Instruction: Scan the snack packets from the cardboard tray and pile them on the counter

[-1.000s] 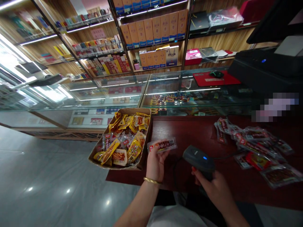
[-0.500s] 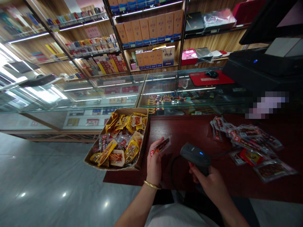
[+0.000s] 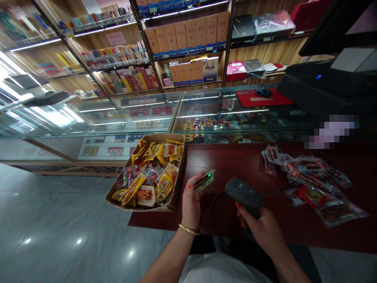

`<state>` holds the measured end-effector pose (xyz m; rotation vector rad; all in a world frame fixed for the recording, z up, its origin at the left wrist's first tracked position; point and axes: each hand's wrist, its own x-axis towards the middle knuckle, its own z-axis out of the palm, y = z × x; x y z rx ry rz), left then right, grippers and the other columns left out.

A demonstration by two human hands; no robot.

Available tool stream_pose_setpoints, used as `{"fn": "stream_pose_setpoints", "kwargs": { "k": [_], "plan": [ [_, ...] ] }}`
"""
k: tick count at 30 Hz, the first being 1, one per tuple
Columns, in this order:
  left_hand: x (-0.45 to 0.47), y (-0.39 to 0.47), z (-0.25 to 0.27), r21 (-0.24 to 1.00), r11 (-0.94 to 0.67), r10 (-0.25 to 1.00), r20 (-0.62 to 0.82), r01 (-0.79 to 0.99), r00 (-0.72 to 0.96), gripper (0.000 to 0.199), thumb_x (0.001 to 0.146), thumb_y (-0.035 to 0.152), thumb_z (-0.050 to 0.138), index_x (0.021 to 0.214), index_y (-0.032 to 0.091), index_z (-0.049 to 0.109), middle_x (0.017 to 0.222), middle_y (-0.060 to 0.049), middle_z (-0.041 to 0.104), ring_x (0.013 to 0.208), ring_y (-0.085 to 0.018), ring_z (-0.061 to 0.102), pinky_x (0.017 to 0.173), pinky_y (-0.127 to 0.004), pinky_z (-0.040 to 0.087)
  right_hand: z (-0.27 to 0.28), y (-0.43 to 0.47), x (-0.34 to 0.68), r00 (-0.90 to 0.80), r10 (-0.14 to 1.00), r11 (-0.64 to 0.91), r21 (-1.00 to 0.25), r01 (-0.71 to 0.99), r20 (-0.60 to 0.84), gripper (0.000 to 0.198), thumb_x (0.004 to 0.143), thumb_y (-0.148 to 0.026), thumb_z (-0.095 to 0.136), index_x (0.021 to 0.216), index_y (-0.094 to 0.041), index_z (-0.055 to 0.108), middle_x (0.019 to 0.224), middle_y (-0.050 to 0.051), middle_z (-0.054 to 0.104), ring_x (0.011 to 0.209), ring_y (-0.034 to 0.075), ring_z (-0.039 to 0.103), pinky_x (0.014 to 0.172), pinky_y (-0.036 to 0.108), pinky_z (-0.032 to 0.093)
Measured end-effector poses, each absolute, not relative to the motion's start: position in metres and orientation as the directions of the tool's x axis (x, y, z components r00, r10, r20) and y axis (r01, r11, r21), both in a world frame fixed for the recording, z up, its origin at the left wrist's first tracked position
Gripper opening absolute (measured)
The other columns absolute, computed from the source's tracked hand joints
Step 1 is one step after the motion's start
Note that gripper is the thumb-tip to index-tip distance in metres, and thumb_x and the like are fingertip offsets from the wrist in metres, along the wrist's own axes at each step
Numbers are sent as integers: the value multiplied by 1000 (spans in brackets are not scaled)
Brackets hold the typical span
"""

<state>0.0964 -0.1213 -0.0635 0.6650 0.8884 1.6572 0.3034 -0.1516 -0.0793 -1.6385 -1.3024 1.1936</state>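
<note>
The snack packet (image 3: 203, 182) slants above the table (image 3: 218, 157), clamped in the fingers of the upraised left hand (image 3: 191, 208), beside the cardboard box (image 3: 179, 182). The right hand (image 3: 263, 225), fingers wrapped around the scanner (image 3: 243, 194), points it toward the packet. A green glow (image 3: 209, 175) has newly appeared there; the scanner's blue light has gone dark.

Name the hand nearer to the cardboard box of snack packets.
Left. The left hand is just right of the cardboard box, holding a packet; the right hand is farther right, gripping the scanner.
</note>
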Motion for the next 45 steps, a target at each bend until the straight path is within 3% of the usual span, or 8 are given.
{"fn": "stream_pose_setpoints", "kwargs": {
  "k": [10,18,24,34,40,45],
  "plan": [
    [96,-122,-61,830,-136,963,-18,-541,-269,43,92,57,62,109,21,77,131,-12,72,124,-30,66,106,-44,53,-79,-152,303,72,967,-253,-921,295,-243,53,79,-69,71,77,-17,78,59,7,73,55,23,70,56,30,54],
    [96,-123,-62,835,-138,961,-18,-533,-277,45,91,59,62,109,21,77,130,-12,72,122,-29,67,104,-42,53,-76,-154,301,116,976,-211,-922,325,-182,50,78,-67,72,69,-18,76,55,7,72,52,23,68,52,29,53],
    [95,-123,-64,822,-137,964,-17,-553,-264,44,92,58,61,111,21,77,132,-13,71,125,-31,65,108,-47,51,-77,-154,300,115,971,-234,-919,318,-208,53,78,-69,70,75,-17,78,58,7,73,54,23,69,54,30,53],
    [98,-123,-60,825,-135,960,-28,-549,-278,45,89,60,64,108,21,77,128,-12,73,122,-30,67,106,-45,53,-76,-154,302,96,976,-218,-919,330,-197,53,78,-70,70,67,-19,75,56,7,72,53,23,69,54,30,54],
    [96,-124,-64,824,-144,963,-12,-548,-271,41,94,54,59,111,21,76,130,-12,72,123,-27,67,102,-38,54,-81,-155,303,129,968,-245,-922,299,-215,54,76,-70,72,74,-17,78,57,7,73,52,23,69,52,30,54],
    [97,-125,-62,818,-130,968,-18,-560,-250,42,95,55,57,112,21,76,133,-11,71,122,-29,67,106,-43,52,-81,-154,304,109,975,-219,-922,320,-194,51,79,-68,72,75,-17,78,57,7,73,53,23,70,53,30,54]
  ]
}}
